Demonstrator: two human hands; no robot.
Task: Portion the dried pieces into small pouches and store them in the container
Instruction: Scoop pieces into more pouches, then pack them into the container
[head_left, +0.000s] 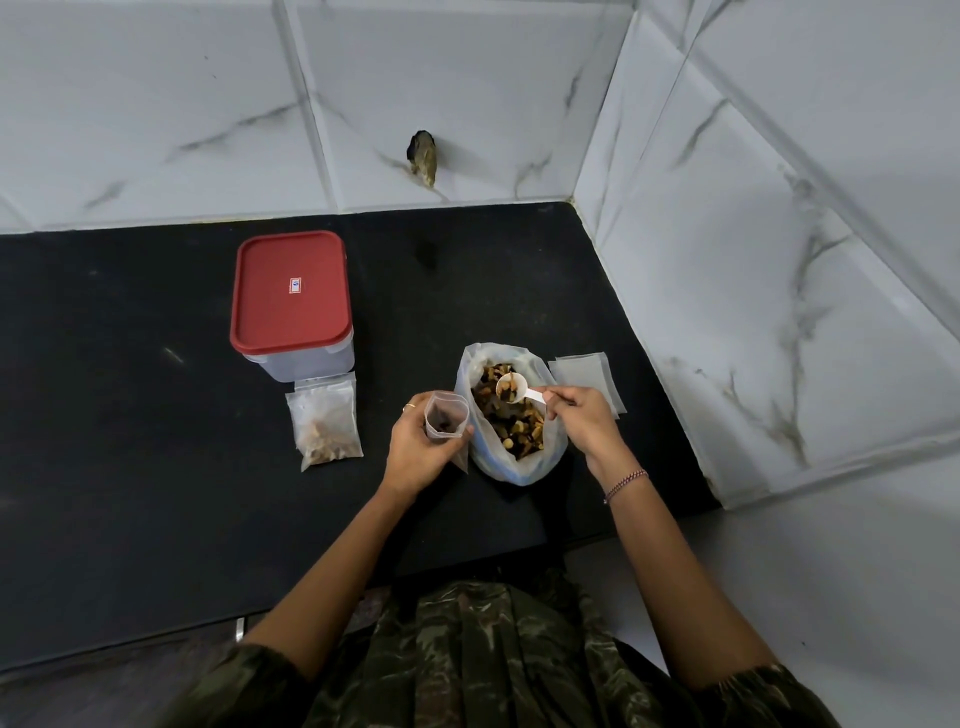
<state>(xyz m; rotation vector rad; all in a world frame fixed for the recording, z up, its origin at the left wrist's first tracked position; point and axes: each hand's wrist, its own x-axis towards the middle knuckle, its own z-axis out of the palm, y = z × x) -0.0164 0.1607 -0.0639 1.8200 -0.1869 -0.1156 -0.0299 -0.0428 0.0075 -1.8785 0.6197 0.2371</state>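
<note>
A black worktop (130, 415) runs into a corner of white marbled wall tiles (727, 260). The right grip (582, 423) pinches the handle of a small white scoop (511, 388). Its loaded bowl is held level above the open plastic bag (519, 470) of dried pieces (519, 431), so any spill falls back into the stock. The left grip (418, 452) is wrapped round a small clear pouch (445, 415), held upright and open-mouthed just beside the bag, which keeps the scoop's trip short. It seems to hold a few dark pieces already, though that is hard to tell at this size. Empty pouches (587, 374) lie stacked just right of the bag, handy to the scooping side. One filled pouch (327, 423) lies flat at the foot of the container (293, 358), whose red lid (291, 291) is on, so storing is not yet done.
</note>
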